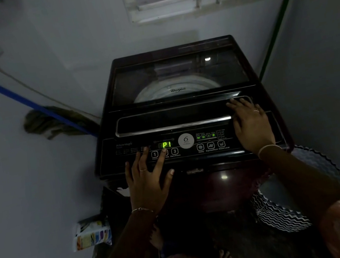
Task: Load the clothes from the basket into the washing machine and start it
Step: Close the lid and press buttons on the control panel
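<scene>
Washer [182,102] stands in a dim corner, top-loader, dark body. Lid [177,73] down; pale drum rim shows through its glass. Whether clothes lie inside, cannot tell. Display [166,144] lit green, reads P1.

Left hand [148,177] open, fingers spread and straight over the front panel [124,156]; forefinger tip sits on the button between 1 and 3. Nothing gripped.

Right hand [250,126] open too, laid flat on the right end of the lid handle [171,117], fingers straight, gripping nothing.

Basket [278,216], zigzag-patterned, on the floor just beside the washer's right front corner, partly hidden behind the right forearm.

Mop [51,124] with blue shaft leans on the left wall. Printed packet [92,234] lies low beside the washer's left side.
</scene>
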